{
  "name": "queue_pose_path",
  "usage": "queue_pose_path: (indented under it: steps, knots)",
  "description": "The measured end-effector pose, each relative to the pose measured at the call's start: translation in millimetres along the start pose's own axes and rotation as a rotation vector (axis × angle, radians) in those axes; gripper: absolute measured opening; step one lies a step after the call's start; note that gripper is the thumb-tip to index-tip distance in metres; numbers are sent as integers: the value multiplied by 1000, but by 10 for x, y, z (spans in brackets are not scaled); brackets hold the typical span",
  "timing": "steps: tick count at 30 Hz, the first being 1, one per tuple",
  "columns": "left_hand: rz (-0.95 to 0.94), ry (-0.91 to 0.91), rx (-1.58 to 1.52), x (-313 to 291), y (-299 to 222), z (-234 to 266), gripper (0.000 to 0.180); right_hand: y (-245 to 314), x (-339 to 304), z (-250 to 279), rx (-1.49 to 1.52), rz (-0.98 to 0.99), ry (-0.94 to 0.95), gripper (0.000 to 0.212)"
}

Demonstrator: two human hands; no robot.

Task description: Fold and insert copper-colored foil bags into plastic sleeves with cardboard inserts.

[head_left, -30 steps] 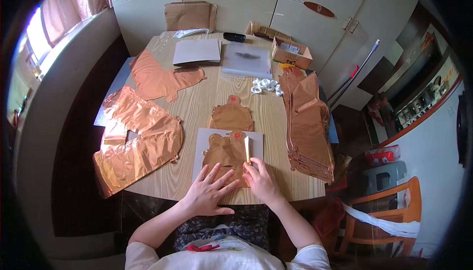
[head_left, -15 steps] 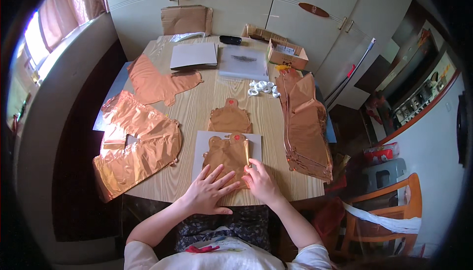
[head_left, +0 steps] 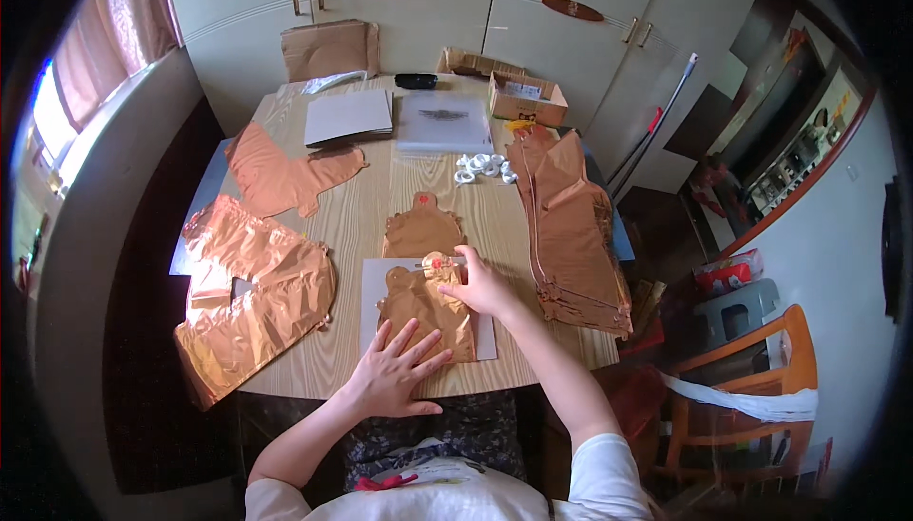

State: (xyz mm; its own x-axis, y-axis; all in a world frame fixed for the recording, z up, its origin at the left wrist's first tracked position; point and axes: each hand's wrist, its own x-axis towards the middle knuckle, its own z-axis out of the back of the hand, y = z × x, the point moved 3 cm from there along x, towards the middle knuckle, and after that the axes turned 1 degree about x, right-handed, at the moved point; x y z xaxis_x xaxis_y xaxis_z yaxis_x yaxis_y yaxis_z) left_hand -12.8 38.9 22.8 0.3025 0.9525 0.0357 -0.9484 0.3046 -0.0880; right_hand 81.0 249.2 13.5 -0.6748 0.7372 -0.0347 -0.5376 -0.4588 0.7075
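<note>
On a white rectangular sheet (head_left: 486, 338), I see a shiny copper foil cutout (head_left: 424, 304) under the flat, spread left hand (head_left: 399, 371); whether the curved right hand (head_left: 481, 287) pinches its unreadable red mark (head_left: 437, 262), I cannot tell.

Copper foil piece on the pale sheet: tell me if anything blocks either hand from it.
Nothing visible does: the left hand spreads over the lower part of the foil piece; the right hand is at its upper right edge.

Left grip (head_left: 398, 371) spread on copper foil piece (head_left: 428, 304), right grip (head_left: 481, 289) at its top, white card (head_left: 486, 338) beneath
</note>
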Motion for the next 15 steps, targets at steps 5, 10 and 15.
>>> queue_pose_path:
  steps: [5, 10, 15]
  knots:
    - [-1, -9, 10, 26, -1, -4, 89, -181, 292, -46, 116, 18, 38, 48]
    - [9, -3, 12, 2, 7, -9, 89, -14, 123, -111, -281, 313, -255, 35]
    - [8, -11, 6, -14, 28, -43, 88, 291, -326, -207, -376, 545, -294, 36]
